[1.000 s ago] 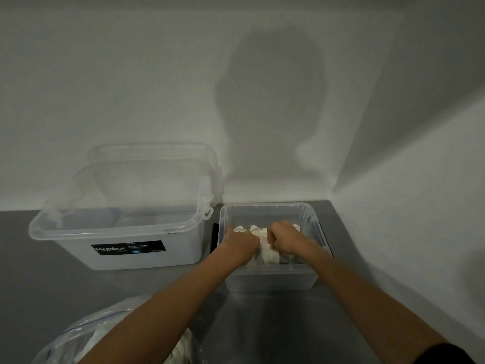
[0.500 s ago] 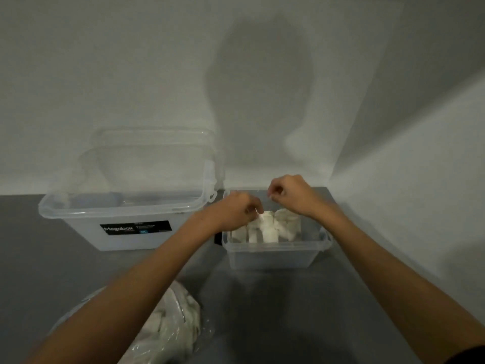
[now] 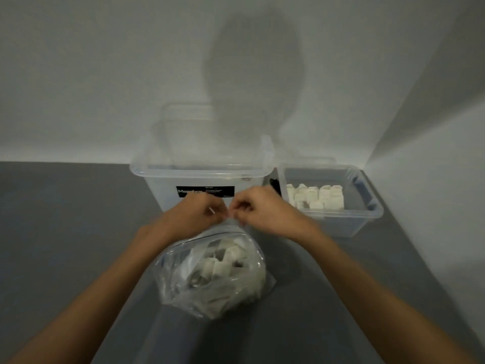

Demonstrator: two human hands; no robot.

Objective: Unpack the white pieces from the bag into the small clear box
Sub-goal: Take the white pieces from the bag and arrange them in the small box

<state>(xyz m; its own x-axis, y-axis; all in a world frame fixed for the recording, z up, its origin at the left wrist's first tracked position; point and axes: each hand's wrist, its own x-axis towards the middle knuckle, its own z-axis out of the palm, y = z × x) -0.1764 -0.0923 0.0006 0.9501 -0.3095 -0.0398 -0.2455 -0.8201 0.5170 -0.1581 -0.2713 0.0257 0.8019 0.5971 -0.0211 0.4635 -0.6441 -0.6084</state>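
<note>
Grey table (image 3: 65, 232), left hand (image 3: 199, 214) and right hand (image 3: 262, 211) pinching bag (image 3: 217, 274) rim, small clear box (image 3: 341, 224) rightward

Large clear box (image 3: 162, 190) at frame centre, open, standing on the grey table (image 3: 65, 232) against the back wall (image 3: 105, 74). Black label (image 3: 207, 191) on its front face, with white print that is only partly legible. A clear lid (image 3: 189, 119) rises behind the box, blurred. Rounded shadow (image 3: 254, 82) on the wall in the upper centre. Small dark object (image 3: 274, 185) just right of the box, identity unclear. A side wall (image 3: 433, 179) fills the right of the frame.
</note>
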